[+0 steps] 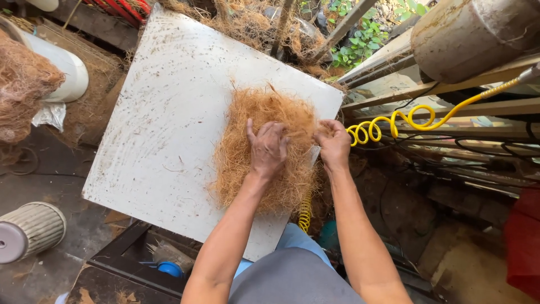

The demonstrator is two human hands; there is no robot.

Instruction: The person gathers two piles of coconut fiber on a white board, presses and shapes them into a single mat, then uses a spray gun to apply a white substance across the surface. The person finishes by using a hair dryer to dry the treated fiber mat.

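A loose mat of brown coconut fibre [264, 112] lies on the right half of a white, speckled board [163, 112]. My left hand [266, 147] rests palm down on the middle of the fibre, fingers spread and pressing into it. At the mat's right edge, near the board's side, my right hand [333, 143] pinches a tuft of the fibre with curled fingers. Both forearms reach up from the bottom of the view.
A yellow coiled hose [394, 121] runs along wooden rails on the right. A large pale drum [472, 34] sits upper right. More fibre is heaped at the left [22, 84] beside a white pipe [62, 67]. A ribbed cylinder [28, 231] stands lower left.
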